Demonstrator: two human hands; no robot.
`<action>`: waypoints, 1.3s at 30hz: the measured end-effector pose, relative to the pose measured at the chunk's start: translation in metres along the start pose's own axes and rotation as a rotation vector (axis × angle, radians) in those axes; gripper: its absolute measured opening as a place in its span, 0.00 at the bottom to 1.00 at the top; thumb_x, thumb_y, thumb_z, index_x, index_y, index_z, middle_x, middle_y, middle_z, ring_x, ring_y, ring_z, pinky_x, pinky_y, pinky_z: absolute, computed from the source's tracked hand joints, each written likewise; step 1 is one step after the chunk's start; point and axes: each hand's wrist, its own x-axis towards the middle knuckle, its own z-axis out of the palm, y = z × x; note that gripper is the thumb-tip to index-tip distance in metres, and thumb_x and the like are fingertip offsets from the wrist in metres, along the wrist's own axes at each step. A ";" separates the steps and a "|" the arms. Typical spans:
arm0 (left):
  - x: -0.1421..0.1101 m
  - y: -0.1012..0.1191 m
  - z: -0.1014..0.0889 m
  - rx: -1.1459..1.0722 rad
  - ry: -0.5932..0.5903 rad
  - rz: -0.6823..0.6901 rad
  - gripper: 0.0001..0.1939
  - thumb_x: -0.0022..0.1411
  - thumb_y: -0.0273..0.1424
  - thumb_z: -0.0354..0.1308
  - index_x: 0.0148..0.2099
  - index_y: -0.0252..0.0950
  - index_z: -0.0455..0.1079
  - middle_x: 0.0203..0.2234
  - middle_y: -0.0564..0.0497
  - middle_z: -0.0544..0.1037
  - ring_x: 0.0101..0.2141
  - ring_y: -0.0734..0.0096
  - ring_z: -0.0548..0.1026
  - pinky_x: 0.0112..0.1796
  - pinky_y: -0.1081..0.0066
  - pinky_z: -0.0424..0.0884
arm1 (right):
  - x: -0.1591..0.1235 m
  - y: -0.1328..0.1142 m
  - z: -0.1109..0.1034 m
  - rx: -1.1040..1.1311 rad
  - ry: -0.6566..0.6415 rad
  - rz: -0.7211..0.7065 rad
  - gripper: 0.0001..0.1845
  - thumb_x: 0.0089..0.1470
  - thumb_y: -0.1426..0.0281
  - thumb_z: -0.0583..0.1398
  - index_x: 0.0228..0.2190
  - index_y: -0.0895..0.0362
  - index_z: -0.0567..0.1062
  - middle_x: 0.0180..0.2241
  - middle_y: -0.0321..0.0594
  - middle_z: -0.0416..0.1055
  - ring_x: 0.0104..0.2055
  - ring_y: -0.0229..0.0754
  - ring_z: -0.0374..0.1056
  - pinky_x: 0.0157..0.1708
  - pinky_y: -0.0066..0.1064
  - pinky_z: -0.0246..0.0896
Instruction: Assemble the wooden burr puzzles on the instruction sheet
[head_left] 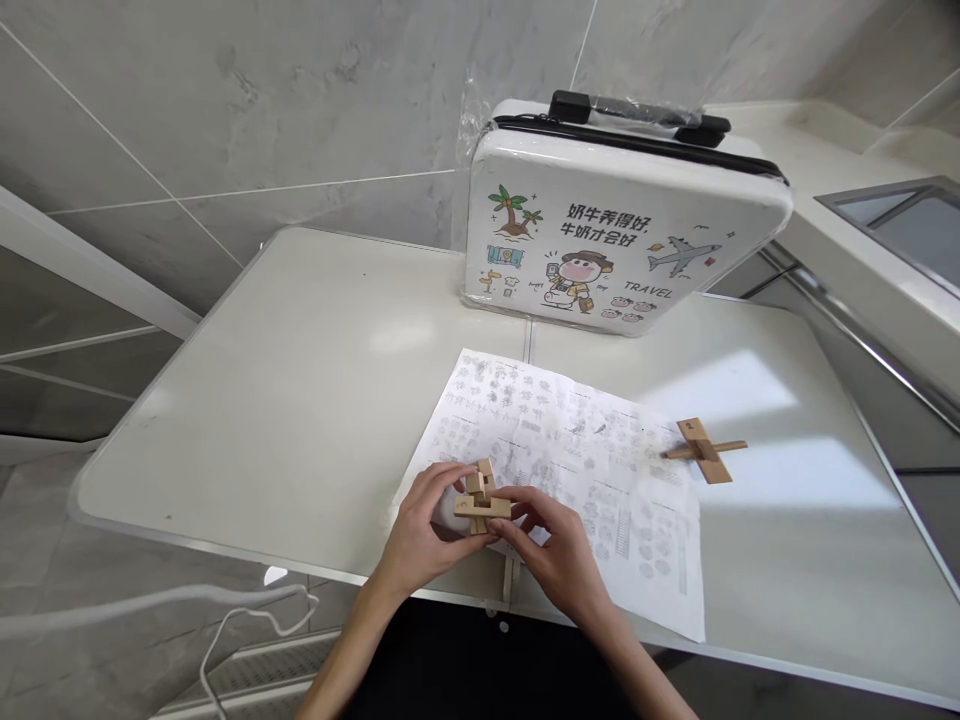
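Several notched wooden puzzle pieces, fitted crosswise into a small cluster (480, 508), are held between my two hands above the printed sheet. My left hand (424, 515) curls around the cluster's left side, its fingers at the top and its thumb beneath. On the other side, my right hand (551, 545) pinches the end of the front piece between thumb and fingers. Two other wooden puzzle pieces (703, 450) lie crossed at the sheet's right edge, the upper one marked with a number. My fingers hide parts of the cluster.
The white instruction sheet (645, 510), covered in small diagrams, lies on a white folding table (262, 400). At the back stands a white cartoon-printed case (555, 220) with a black handle, wrapped in clear plastic. A white cable (247, 612) runs beside the table's front left.
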 end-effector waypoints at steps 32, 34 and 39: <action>0.001 -0.007 0.006 -0.110 0.259 -0.098 0.32 0.59 0.41 0.77 0.62 0.45 0.69 0.54 0.46 0.77 0.54 0.57 0.79 0.57 0.57 0.75 | -0.002 0.023 0.016 -0.442 0.145 -0.105 0.17 0.72 0.55 0.58 0.53 0.53 0.73 0.45 0.43 0.75 0.32 0.41 0.75 0.27 0.33 0.69; 0.000 -0.008 0.008 -0.151 0.253 -0.133 0.34 0.59 0.41 0.77 0.62 0.46 0.68 0.55 0.46 0.77 0.53 0.58 0.80 0.57 0.57 0.75 | 0.001 0.022 0.021 -0.518 0.163 -0.089 0.18 0.71 0.53 0.60 0.51 0.53 0.72 0.43 0.42 0.75 0.32 0.43 0.75 0.25 0.33 0.67; -0.001 -0.009 0.009 -0.174 0.236 -0.156 0.34 0.59 0.41 0.77 0.63 0.47 0.68 0.56 0.46 0.76 0.49 0.60 0.81 0.56 0.58 0.75 | 0.008 0.020 0.027 -0.655 0.139 -0.077 0.13 0.71 0.57 0.59 0.47 0.53 0.73 0.45 0.44 0.77 0.37 0.47 0.78 0.24 0.31 0.63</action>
